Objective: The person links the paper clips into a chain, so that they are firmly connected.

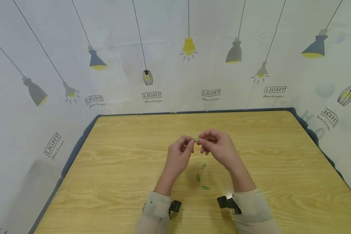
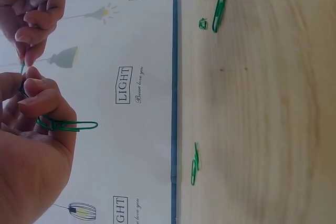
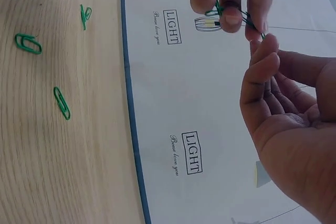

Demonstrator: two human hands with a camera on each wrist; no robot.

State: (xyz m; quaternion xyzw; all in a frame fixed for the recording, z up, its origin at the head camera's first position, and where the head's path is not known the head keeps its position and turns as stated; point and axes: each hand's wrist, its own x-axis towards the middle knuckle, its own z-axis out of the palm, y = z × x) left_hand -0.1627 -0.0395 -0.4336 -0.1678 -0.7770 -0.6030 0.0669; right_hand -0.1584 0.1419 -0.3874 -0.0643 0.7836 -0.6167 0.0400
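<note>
My left hand (image 1: 177,157) and right hand (image 1: 222,149) meet fingertip to fingertip above the table. Between them is a green paper clip (image 1: 196,139); each hand pinches it with thumb and fingertips, which hide most of it. Further green wire loops (image 2: 79,125) stick out past the curled lower fingers of the left hand; how these clips are joined I cannot tell. Three green paper clips lie on the tabletop below the hands: one slanted (image 1: 203,166), one nearly lengthwise (image 1: 198,177) and one crosswise (image 1: 206,188) nearest my body.
The wood-grain table (image 1: 120,182) has a dark blue edging (image 1: 152,113) along its back and sides. Behind it hangs a pale wall covering (image 1: 175,78) printed with lamps and lettering. Each wrist bears a small black camera (image 1: 175,206) by a light sleeve (image 1: 156,211).
</note>
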